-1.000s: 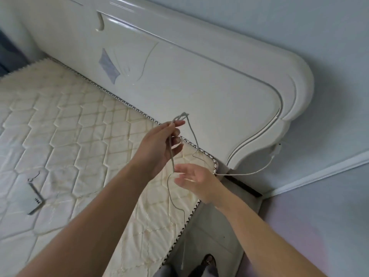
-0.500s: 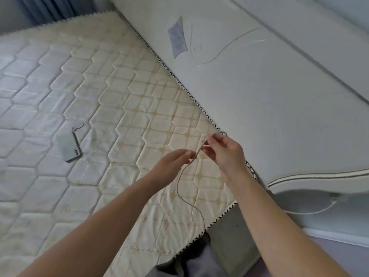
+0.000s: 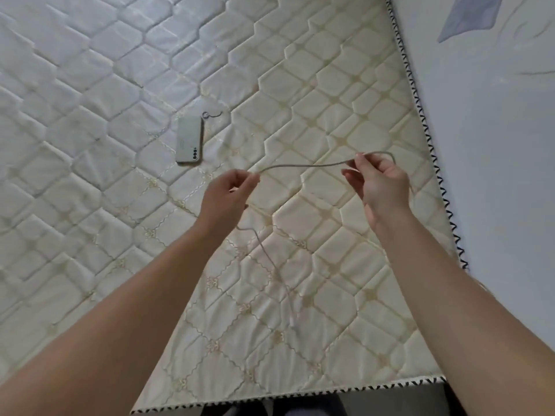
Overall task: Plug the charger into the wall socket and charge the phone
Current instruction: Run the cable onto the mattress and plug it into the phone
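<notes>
Thin grey charging cable [image 3: 303, 166] is stretched between our hands over the cream quilted mattress [image 3: 90, 85]: left hand [image 3: 226, 198] and right hand [image 3: 380, 183] each pinch it. It's light and floppy, so we'd grip near the connector tip. The white phone [image 3: 189, 139] lies face-down, well apart

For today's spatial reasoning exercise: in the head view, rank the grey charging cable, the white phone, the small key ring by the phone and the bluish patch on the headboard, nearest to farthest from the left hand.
1. Grey charging cable: pinched in the left hand.
2. White phone: on the mattress, beyond-left.
3. Small key ring: just past the phone's far end.
4. Bluish patch: on the headboard, far right.
</notes>
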Tool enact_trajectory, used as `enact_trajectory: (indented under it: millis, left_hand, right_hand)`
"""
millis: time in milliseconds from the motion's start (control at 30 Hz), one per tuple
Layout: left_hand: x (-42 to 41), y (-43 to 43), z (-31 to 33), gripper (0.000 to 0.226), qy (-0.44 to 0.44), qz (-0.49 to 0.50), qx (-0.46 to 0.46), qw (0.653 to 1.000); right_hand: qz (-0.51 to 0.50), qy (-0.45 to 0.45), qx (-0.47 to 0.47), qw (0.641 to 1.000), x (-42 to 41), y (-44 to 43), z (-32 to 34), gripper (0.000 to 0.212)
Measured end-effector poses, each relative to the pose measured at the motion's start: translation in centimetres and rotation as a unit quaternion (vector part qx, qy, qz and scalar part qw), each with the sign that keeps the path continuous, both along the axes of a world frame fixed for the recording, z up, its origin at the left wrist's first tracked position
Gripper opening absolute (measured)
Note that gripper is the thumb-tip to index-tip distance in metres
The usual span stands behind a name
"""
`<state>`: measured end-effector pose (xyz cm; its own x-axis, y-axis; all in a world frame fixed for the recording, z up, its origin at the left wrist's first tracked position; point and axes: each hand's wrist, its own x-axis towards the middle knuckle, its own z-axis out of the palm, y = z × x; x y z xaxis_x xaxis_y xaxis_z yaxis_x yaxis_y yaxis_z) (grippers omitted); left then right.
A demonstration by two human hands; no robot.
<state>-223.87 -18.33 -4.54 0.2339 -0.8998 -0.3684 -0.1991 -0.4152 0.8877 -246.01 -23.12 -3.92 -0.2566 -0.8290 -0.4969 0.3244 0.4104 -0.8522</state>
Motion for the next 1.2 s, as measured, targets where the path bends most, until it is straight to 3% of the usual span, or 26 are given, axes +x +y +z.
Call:
enact_trajectory:
  millis: [67,167,233,333,433,500,600,700,867,1067,1200]
  left_hand:
    - [0.7,-2.1,-2.6,0.008,-0.019,0.016,-0.025,0.999]
    - [2.2,-3.2,-8.0,0.036,-0.098,-0.039,0.003,0.994]
    - [3.8,-2.8,-11.8,0.049,-0.134,-0.061,0.057,0.987]
    - [6.1,-0.9,-16.6,0.047,-0.14,-0.073,0.112,0.981]
    - [8.3,0.4,-20.2,0.035,-0.129,-0.089,0.118,0.981]
    - [9.7,0.5,-21.8,0.027,-0.116,-0.085,0.125,0.982]
    - [11.8,-1.3,-23.2,0.021,-0.136,-0.067,0.125,0.981]
    - [13.9,-5.5,-23.7,0.023,-0.229,-0.038,0.071,0.97]
    - [16.4,-14.0,-25.4,0.036,-0.351,-0.012,0.004,0.936]
    - [18.3,-17.1,-29.6,0.07,-0.461,-0.058,0.094,0.88]
    - [19.2,-15.8,-30.3,0.058,-0.475,-0.073,0.068,0.874]
  right_hand:
    - [0.026,0.002,0.03,0.999,1.3,-1.0,-4.2,0.013]
    - [0.123,0.032,0.095,0.987,3.6,-0.2,-10.9,0.012]
    - [0.238,0.082,0.136,0.958,5.3,1.7,-15.0,0.003]
    - [0.43,0.221,0.119,0.867,7.1,4.7,-20.2,0.021]
    - [0.566,0.395,0.079,0.72,8.3,7.0,-24.1,0.042]
    - [0.594,0.476,0.046,0.646,8.8,7.8,-25.9,0.047]
    - [0.607,0.511,-0.002,0.608,9.5,7.6,-27.5,0.024]
    - [0.606,0.548,-0.037,0.575,10.1,6.3,-27.7,0.015]
    - [0.521,0.605,-0.139,0.586,11.4,2.0,-26.9,0.022]
    - [0.491,0.576,-0.137,0.64,11.8,0.3,-28.2,0.019]
    - [0.472,0.549,-0.091,0.684,10.4,1.5,-28.7,0.009]
